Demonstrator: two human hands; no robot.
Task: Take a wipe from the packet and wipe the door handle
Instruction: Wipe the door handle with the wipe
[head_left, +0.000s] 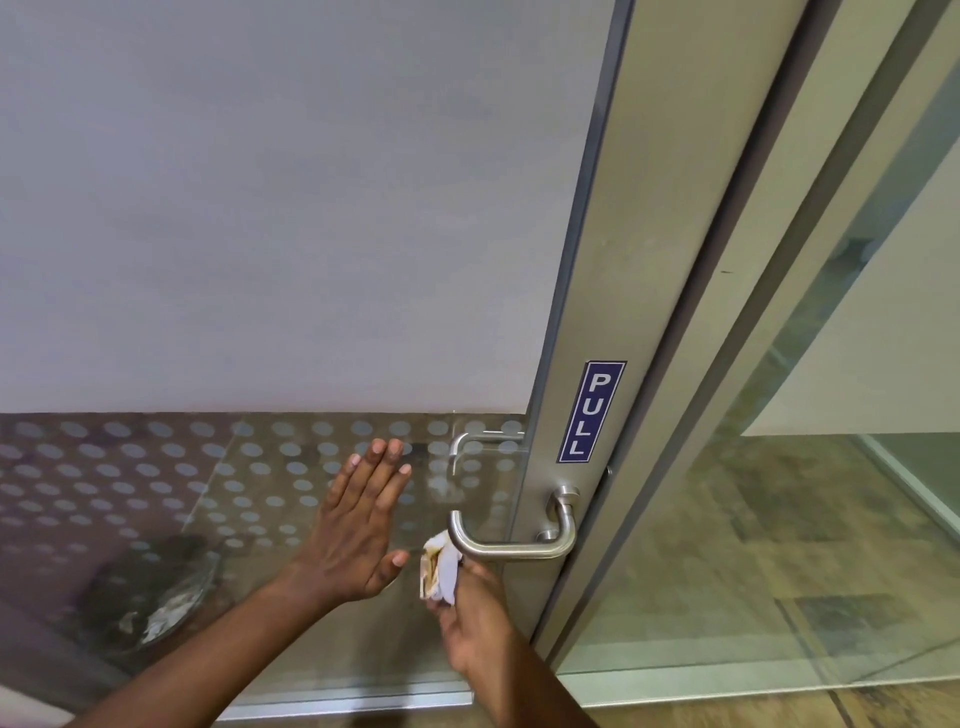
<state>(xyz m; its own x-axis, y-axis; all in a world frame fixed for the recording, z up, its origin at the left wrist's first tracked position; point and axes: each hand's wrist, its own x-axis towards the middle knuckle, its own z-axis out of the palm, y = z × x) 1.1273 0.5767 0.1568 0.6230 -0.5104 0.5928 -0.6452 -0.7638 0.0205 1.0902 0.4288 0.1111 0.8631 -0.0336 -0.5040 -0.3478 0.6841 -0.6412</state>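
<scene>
Right hand (470, 618) pinching crumpled wipe (440, 571) just below left end of door handle (511, 545); handle axis running left–right. Left hand (358, 525) spread flat on glass door (260, 260), farther left.

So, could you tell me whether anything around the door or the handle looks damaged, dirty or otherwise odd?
Nothing looks broken. The wipe in the right hand shows brownish marks where it meets the free end of the door handle, so it looks soiled. The left hand lies flat on the dotted glass. The PULL sign sits straight.
</scene>
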